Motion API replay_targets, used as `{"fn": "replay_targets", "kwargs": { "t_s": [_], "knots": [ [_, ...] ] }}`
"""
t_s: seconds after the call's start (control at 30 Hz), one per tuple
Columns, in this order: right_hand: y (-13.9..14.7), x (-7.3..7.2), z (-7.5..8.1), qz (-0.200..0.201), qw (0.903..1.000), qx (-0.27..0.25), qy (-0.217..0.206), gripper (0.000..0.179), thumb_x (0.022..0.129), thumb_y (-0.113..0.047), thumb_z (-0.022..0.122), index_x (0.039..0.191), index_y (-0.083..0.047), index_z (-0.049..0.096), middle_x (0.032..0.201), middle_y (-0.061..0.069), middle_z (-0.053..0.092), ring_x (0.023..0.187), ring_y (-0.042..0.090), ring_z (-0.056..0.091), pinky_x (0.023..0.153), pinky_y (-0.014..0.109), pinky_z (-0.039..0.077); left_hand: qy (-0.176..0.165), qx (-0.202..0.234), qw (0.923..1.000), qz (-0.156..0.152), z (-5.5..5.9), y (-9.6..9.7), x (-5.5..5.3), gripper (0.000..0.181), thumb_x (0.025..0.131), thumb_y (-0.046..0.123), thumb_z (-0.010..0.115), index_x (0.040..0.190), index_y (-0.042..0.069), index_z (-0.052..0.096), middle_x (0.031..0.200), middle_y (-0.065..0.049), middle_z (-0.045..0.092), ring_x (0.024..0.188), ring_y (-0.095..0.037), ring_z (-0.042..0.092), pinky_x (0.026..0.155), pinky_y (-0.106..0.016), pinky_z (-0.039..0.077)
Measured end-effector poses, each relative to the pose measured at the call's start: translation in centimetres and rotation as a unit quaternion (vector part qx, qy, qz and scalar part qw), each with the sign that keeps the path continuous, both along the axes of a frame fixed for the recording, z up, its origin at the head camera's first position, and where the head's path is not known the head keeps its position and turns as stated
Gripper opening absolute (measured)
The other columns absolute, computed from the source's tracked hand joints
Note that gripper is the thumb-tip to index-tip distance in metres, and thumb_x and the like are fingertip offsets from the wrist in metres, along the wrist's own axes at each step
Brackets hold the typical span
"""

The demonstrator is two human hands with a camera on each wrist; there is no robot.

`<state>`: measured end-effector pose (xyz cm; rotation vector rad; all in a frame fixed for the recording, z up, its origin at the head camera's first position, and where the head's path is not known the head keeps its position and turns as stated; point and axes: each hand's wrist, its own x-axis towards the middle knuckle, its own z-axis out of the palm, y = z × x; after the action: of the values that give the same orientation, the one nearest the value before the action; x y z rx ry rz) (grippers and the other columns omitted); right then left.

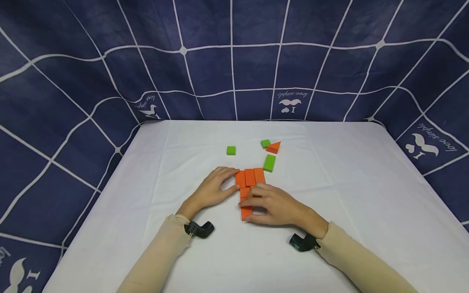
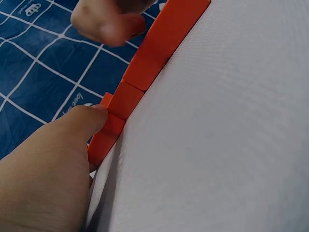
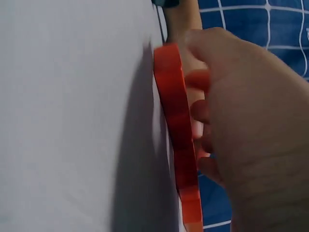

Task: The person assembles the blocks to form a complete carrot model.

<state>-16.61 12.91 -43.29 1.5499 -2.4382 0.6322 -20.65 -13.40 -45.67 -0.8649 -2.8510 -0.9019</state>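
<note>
Flat orange blocks (image 1: 250, 177) lie together on the white cloth, three side by side at the far end and a column (image 1: 246, 214) running toward the person. My left hand (image 1: 212, 188) is at the left block of the far row, its index fingertip at the far corner and its thumb at the near one. In the left wrist view that thumb (image 2: 89, 118) presses against an orange block (image 2: 107, 137). My right hand (image 1: 272, 205) hovers over the column with spread, bent fingers, partly hiding it. A gap shows between its thumb and the blocks in the right wrist view.
Beyond the orange blocks lie a green rectangular block (image 1: 269, 163), an orange triangular block (image 1: 273, 147) and a green block (image 1: 265, 143) beside it. Another small green block (image 1: 231, 150) lies farther left. A blue checked curtain (image 1: 205, 73) surrounds the table's far side.
</note>
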Motion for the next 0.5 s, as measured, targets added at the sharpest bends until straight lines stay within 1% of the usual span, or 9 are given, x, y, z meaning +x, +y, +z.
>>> {"fn": "replay_targets", "kwargs": {
  "t_s": [0.1, 0.17, 0.23, 0.3, 0.4, 0.47, 0.5],
  "knots": [
    [-0.3, 1.0, 0.1, 0.004, 0.9997, 0.023, -0.007, 0.031, 0.094, -0.052, 0.071, 0.114, -0.029, 0.076, 0.105, -0.016, 0.062, 0.097, 0.003, 0.052, 0.087, 0.020, 0.048, -0.001, 0.002, 1.0000, 0.001, 0.1, 0.0, 0.0, 0.056, 0.100, 0.047, 0.063, 0.148, 0.018, 0.057, 0.147, -0.002, 0.058, 0.141, -0.022, 0.047, 0.119, -0.049, 0.037],
    [-0.1, 1.4, 0.0, 0.004, 0.9995, 0.027, -0.016, 0.028, 0.094, -0.051, 0.072, 0.110, -0.029, 0.075, 0.107, -0.017, 0.062, 0.097, 0.002, 0.052, 0.088, 0.019, 0.049, -0.002, 0.001, 1.0000, 0.002, 0.1, 0.0, 0.0, 0.056, 0.100, 0.047, 0.063, 0.148, 0.019, 0.057, 0.147, -0.001, 0.058, 0.141, -0.022, 0.047, 0.119, -0.049, 0.037],
    [0.2, 1.7, -0.1, 0.007, 0.9994, 0.023, -0.024, 0.023, 0.093, -0.047, 0.075, 0.107, -0.029, 0.074, 0.108, -0.017, 0.062, 0.098, 0.002, 0.053, 0.087, 0.018, 0.050, 0.000, 0.002, 1.0000, 0.000, 0.1, 0.0, 0.0, 0.056, 0.100, 0.047, 0.063, 0.148, 0.018, 0.057, 0.147, -0.002, 0.058, 0.141, -0.022, 0.047, 0.119, -0.049, 0.037],
    [0.4, 1.8, -0.2, 0.013, 0.9994, 0.014, -0.029, 0.020, 0.092, -0.040, 0.077, 0.108, -0.027, 0.074, 0.110, -0.016, 0.063, 0.100, 0.002, 0.055, 0.089, 0.019, 0.051, 0.003, 0.002, 1.0000, -0.002, 0.1, 0.0, -0.1, 0.056, 0.100, 0.046, 0.064, 0.148, 0.018, 0.057, 0.147, -0.002, 0.058, 0.141, -0.022, 0.047, 0.119, -0.049, 0.037],
    [0.8, 1.6, -0.4, 0.012, 0.9996, 0.000, -0.027, 0.023, 0.091, -0.031, 0.079, 0.113, -0.025, 0.074, 0.114, -0.014, 0.065, 0.106, 0.003, 0.059, 0.095, 0.024, 0.053, 0.003, 0.003, 1.0000, -0.003, 0.1, 0.0, -0.1, 0.056, 0.100, 0.046, 0.064, 0.148, 0.018, 0.057, 0.147, -0.002, 0.058, 0.141, -0.022, 0.048, 0.119, -0.049, 0.037],
    [1.1, 1.4, -0.5, 0.008, 0.9998, -0.007, -0.017, 0.025, 0.090, -0.027, 0.080, 0.114, -0.024, 0.075, 0.116, -0.013, 0.067, 0.109, 0.005, 0.060, 0.101, 0.029, 0.053, -0.001, 0.005, 1.0000, -0.002, 0.1, 0.0, 0.0, 0.056, 0.100, 0.047, 0.064, 0.148, 0.018, 0.057, 0.147, -0.002, 0.058, 0.141, -0.022, 0.047, 0.119, -0.048, 0.037],
    [1.1, 1.3, -0.5, 0.005, 0.9999, -0.010, -0.009, 0.025, 0.090, -0.026, 0.081, 0.114, -0.024, 0.075, 0.116, -0.013, 0.067, 0.110, 0.006, 0.060, 0.101, 0.029, 0.053, -0.003, 0.004, 1.0000, -0.001, 0.1, 0.0, 0.0, 0.056, 0.100, 0.047, 0.064, 0.148, 0.018, 0.057, 0.147, -0.002, 0.058, 0.141, -0.022, 0.047, 0.120, -0.048, 0.037]
  ]
}}
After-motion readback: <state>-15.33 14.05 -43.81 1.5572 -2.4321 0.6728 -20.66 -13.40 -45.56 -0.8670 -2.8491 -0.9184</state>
